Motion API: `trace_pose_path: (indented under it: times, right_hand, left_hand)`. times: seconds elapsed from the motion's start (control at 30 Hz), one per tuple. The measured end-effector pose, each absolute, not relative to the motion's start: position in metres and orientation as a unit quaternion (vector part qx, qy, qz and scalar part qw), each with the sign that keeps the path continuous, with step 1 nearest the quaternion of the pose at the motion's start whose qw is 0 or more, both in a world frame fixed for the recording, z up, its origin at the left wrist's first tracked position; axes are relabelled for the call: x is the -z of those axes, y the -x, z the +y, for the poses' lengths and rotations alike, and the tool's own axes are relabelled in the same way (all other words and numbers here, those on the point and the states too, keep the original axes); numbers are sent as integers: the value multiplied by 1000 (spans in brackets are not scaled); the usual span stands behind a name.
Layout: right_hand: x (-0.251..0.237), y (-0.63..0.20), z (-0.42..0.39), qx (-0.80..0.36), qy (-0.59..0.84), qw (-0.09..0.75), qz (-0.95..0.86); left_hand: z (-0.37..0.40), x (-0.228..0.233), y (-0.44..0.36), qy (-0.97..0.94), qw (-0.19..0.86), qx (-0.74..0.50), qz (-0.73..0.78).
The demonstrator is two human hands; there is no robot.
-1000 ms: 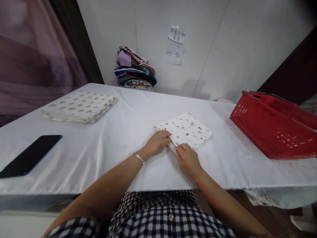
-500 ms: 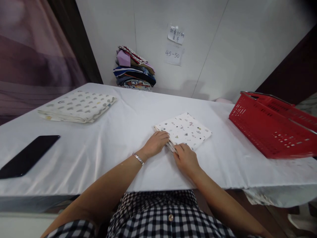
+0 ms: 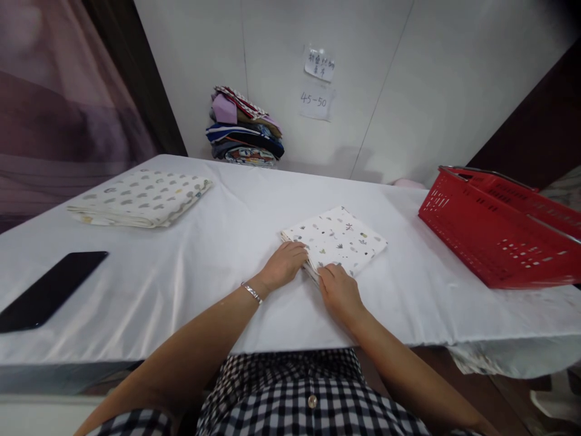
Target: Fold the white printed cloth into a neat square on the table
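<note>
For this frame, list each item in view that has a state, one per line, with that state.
Spotted cloth: folded square, flat on the table, both hands on its near edge.
Left hand: resting on the cloth's edge.
Right hand: fingers at the cloth's near corner.
Patterned cloth: folded, lying flat, untouched.
Clothes pile: folded, stacked against the wall.
Red basket: tilted; contents not visible.
Phone: screen dark.

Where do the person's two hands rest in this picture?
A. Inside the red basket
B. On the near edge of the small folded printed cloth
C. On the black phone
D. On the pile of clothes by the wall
B: the left hand and right hand both press the near edge of the folded printed cloth on the table.
</note>
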State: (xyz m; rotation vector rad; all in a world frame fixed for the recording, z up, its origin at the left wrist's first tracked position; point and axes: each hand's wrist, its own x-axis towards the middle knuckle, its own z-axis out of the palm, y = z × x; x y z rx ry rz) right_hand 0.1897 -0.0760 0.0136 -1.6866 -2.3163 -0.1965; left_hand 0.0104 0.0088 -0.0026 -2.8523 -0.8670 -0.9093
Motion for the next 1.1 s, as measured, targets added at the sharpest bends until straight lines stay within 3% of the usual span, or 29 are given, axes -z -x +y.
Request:
trace_pose_path:
  times: [0.53, 0.9, 1.1]
  right_hand:
    - [-11, -193, -82, 58, 559, 140, -815]
    - [0, -201, -80, 90, 511, 226, -824]
    - [1, -200, -79, 100, 493, 216, -837]
  left_hand:
    - [15, 5, 2, 902, -21, 303, -307]
    - [19, 3, 2, 899, -40, 299, -317]
    - [20, 3, 1, 899, -33, 292, -326]
